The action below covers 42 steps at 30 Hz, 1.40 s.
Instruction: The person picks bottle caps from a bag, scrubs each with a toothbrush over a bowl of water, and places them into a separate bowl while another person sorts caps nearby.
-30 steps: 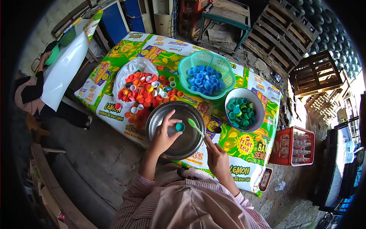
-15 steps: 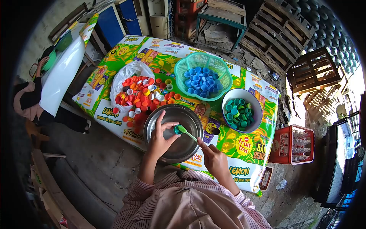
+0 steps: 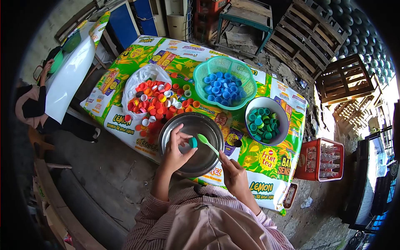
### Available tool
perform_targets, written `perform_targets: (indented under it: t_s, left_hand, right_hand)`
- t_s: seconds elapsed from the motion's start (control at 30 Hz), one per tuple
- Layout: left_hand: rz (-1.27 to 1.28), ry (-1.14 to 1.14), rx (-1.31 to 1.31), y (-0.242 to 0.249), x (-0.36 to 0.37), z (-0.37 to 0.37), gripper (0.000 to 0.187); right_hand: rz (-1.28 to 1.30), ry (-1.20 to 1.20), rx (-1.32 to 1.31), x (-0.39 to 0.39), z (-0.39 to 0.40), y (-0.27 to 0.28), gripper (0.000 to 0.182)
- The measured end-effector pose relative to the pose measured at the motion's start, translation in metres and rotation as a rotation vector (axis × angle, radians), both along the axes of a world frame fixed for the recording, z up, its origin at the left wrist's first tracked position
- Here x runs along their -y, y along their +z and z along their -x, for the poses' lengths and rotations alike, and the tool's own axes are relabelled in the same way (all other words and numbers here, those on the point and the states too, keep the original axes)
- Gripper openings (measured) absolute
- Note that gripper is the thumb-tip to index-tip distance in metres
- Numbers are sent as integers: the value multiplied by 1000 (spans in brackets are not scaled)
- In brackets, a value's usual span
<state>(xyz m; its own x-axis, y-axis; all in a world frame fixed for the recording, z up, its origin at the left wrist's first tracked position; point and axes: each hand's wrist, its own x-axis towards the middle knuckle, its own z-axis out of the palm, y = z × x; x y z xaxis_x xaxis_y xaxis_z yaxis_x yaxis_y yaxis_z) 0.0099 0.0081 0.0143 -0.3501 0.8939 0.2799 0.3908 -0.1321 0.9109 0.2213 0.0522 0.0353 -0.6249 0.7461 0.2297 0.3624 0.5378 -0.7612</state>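
Note:
Above the steel bowl [image 3: 196, 166], my left hand [image 3: 177, 151] pinches a dark green bottle cap [image 3: 192, 142] between thumb and fingers. My right hand [image 3: 234, 173] grips the handle of a light green toothbrush [image 3: 209, 146], its head just right of the cap and apart from it. Beyond the bowl a mint-green plastic basket [image 3: 250, 85] holds blue caps [image 3: 224, 88]. A white bowl [image 3: 285, 132] to its right holds green caps [image 3: 263, 124]. Red, orange, white and yellow caps [image 3: 156, 104] spill from a white plastic bag [image 3: 132, 85] at left.
A colourful printed cloth [image 3: 266, 187] covers the table. One dark cap [image 3: 238, 143] lies right of the steel bowl. A red crate [image 3: 303, 160] of glass bottles stands on the floor at right, with wooden pallets [image 3: 306, 37] behind. Another person [image 3: 33, 104] sits at far left.
The toothbrush head has come out of the cap and moved slightly right. My left hand has turned the cap so its outer side shows.

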Motion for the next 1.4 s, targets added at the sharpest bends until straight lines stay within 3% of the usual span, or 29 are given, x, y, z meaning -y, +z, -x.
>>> perform_targets:
  t_s: [0.17, 0.33, 0.43, 0.53, 0.67, 0.8, 0.93, 1.07, 1.23, 1.33, 1.4]
  left_hand:
    - [23, -12, -136, 8, 1, -3, 83]
    - [64, 4, -253, 13, -1, -2, 89]
    - [93, -11, -253, 13, -1, -1, 91]
    - [89, -6, -262, 16, -2, -3, 93]
    - [109, -42, -177, 16, -2, -3, 93]
    - [108, -18, -151, 15, -2, -1, 93]
    - [121, -41, -122, 14, 0, 1, 94]
    - [94, -45, -173, 14, 0, 1, 94]
    - [125, -55, -99, 16, 2, -1, 96]
    - [116, -25, -192, 18, 1, -1, 96]
    - [121, -42, -155, 15, 3, -1, 97]
  right_hand:
    - [-68, -35, 155, -7, 4, -14, 54]
    - [-160, 73, 124, -3, 2, -10, 55]
    - [-144, -48, 207, -5, 2, -13, 55]
    - [-183, 72, 186, 0, 2, -10, 55]
    - [-127, -38, 250, -4, 3, -18, 57]
    - [-127, 84, 189, 8, 3, -18, 55]
    - [-71, -64, 197, 0, 3, -24, 56]
    - [-94, 57, 156, 14, 2, -17, 49]
    - [-51, -67, 181, -1, 2, -26, 52]
    - [-155, 58, 164, 8, 6, -23, 57]
    - [-83, -57, 168, 3, 6, -32, 50]
